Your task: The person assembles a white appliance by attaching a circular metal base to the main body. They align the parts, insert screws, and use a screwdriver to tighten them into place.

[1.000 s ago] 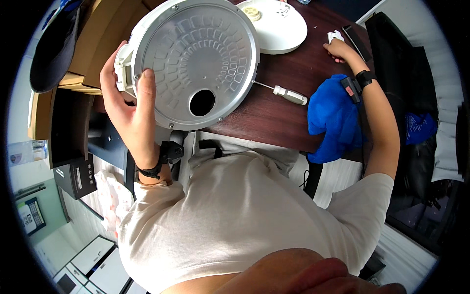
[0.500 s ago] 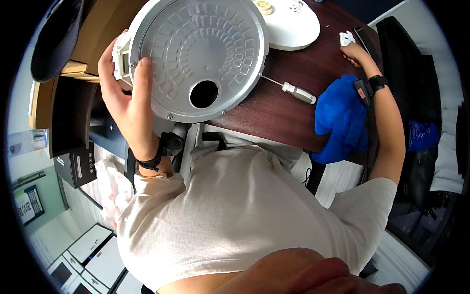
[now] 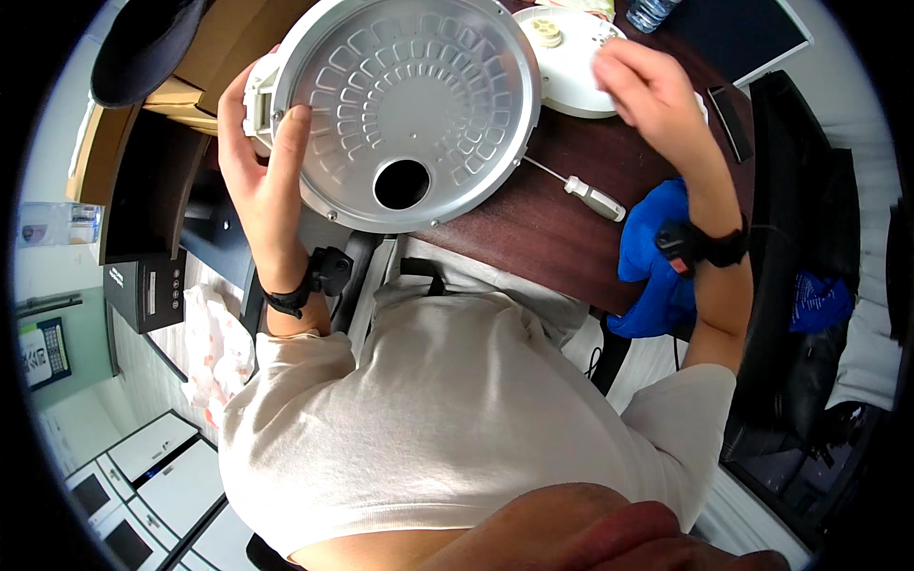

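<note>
My left hand [image 3: 262,176] grips the rim of a large round silver metal disc [image 3: 414,114], thumb on its face and fingers behind the white plastic bracket [image 3: 259,100] at its edge. The disc is tilted up, showing stamped rings and a round hole at the lower part. Over the right edge of a white round cover [image 3: 571,81], my right hand [image 3: 652,90] has thumb and fingers pinched together; anything between them is too small to see. A pale yellow round part [image 3: 545,33] and tiny metal pieces [image 3: 603,34] lie in the cover.
On the dark wooden table [image 3: 514,228] a screwdriver [image 3: 595,198] lies beside the disc, its shaft tip by the rim. A blue cloth [image 3: 652,257] hangs over the table's right edge. A black phone-like slab [image 3: 730,124] and a water bottle [image 3: 652,11] are farther back.
My right hand has moved left from the table's far right to the white cover, leaving the small white object behind. My left hand still holds the disc, now slightly farther right in view.
</note>
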Tool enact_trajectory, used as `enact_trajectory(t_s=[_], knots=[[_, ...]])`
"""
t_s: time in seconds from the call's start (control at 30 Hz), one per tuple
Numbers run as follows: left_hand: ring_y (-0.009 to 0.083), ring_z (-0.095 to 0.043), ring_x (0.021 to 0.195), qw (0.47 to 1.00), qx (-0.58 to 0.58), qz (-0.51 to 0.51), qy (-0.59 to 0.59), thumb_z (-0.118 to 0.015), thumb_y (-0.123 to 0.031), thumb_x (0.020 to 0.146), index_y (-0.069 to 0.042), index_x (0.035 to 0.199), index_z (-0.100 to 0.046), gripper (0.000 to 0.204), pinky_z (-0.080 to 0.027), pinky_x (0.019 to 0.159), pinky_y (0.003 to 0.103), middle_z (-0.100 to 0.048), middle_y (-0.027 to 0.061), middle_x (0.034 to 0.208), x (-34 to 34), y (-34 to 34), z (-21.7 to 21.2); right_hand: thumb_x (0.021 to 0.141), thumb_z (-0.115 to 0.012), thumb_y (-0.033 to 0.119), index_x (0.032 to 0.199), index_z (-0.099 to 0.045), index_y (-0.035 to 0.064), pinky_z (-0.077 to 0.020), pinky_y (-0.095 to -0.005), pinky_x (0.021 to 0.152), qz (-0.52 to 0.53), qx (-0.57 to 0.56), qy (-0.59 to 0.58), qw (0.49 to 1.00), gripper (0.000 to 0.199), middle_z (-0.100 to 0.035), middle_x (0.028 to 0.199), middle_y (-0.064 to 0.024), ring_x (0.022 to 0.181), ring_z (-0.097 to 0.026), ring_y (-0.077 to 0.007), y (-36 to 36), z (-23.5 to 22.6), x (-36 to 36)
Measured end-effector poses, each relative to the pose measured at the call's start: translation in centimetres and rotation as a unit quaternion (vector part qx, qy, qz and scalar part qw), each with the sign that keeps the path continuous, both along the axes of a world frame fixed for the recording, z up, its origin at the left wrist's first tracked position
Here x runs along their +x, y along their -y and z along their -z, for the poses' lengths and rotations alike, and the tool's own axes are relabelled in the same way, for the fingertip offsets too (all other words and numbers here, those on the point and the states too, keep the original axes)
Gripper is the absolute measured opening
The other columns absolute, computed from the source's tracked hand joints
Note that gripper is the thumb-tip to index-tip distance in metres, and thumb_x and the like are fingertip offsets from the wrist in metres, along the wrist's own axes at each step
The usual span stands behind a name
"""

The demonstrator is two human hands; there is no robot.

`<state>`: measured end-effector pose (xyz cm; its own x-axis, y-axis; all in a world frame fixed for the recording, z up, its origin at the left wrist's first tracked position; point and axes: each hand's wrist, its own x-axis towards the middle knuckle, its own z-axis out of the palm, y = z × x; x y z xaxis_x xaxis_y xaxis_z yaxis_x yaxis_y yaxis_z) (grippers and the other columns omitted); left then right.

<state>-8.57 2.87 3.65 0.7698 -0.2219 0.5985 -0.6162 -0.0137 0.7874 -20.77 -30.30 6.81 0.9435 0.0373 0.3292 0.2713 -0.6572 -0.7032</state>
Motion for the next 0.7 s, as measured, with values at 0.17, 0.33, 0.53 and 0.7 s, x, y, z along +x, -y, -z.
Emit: enact_trajectory(t_s=[0.17,0.33,0.53,0.7], knots=[[0.0185,-0.056,0.115,1.0,-0.001,0.014,-0.009,-0.07,-0.018,0.087,0.0,0.128,-0.055,0.048,-0.04,0.102,0.033,-0.061,0.0111,0.126,-0.4,0.0,-0.3,0.098,-0.054,0.023,0.084,-0.059,0.0017,-0.0455,-0.0353,0.064,-0.031,-0.067,0.136,0.988,0.026,-0.058,0.072,-0.0127,0.067,-0.058,-0.0251,-3.4,-0.5,4.3],[0.0192,-0.055,0.118,1.0,0.009,0.022,0.011,-0.07,-0.017,0.086,0.0,0.13,-0.054,0.05,-0.039,0.103,0.033,-0.059,0.0128,0.131,-0.6,-0.2,-0.2,0.096,-0.053,0.021,0.084,-0.06,0.002,-0.047,-0.0403,0.064,0.008,-0.142,0.172,0.975,0.024,-0.06,0.074,-0.0149,0.069,-0.061,-0.0326,-4.0,-0.9,4.6],[0.0189,-0.055,0.117,0.999,0.0,0.036,0.024,-0.07,-0.016,0.086,0.001,0.13,-0.053,0.05,-0.039,0.103,0.033,-0.058,0.0134,0.132,-1.2,0.2,-0.4,0.093,-0.055,0.018,0.085,-0.063,0.0039,-0.0485,-0.0397,0.06,0.024,-0.195,0.198,0.96,0.018,-0.061,0.075,-0.0125,0.066,-0.062,-0.0327,-4.5,-1.3,4.4],[0.0187,-0.055,0.117,0.999,-0.014,0.039,0.012,-0.069,-0.015,0.086,0.001,0.13,-0.053,0.05,-0.039,0.103,0.033,-0.058,0.0137,0.133,-1.0,0.1,-0.4,0.091,-0.057,0.017,0.088,-0.064,0.0056,-0.0495,-0.0385,0.059,0.002,-0.24,0.243,0.94,0.014,-0.061,0.077,-0.0102,0.064,-0.062,-0.0305,-4.0,-1.2,4.6]])
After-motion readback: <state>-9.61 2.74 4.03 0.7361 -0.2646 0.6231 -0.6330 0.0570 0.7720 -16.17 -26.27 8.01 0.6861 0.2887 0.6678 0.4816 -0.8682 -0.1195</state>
